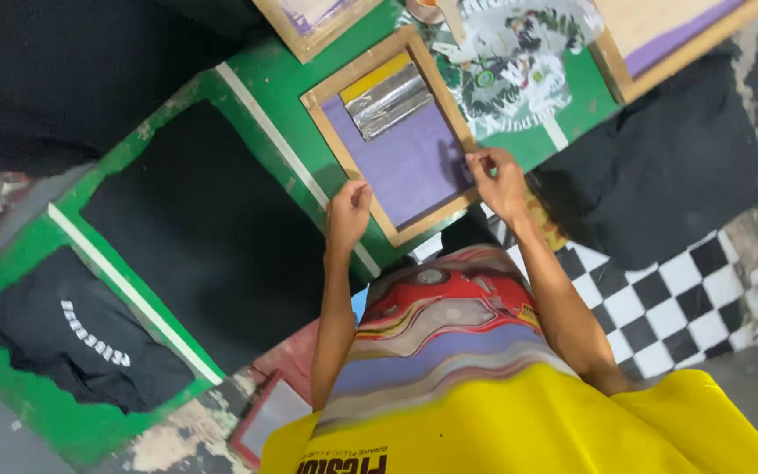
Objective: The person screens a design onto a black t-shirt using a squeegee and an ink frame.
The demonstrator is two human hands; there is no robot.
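we are gripping the wooden screen frame on the green counter, our left hand with fingers clamped on its edge at seven o'clock, our right hand pinching its edge at four o'clock. a silver strip is lying on the purple mesh at twelve o'clock.

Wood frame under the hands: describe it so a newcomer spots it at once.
On the green table, find the wooden frame between left hand and right hand. Unlike neighbouring frames, its purple mesh carries a silver foil strip.
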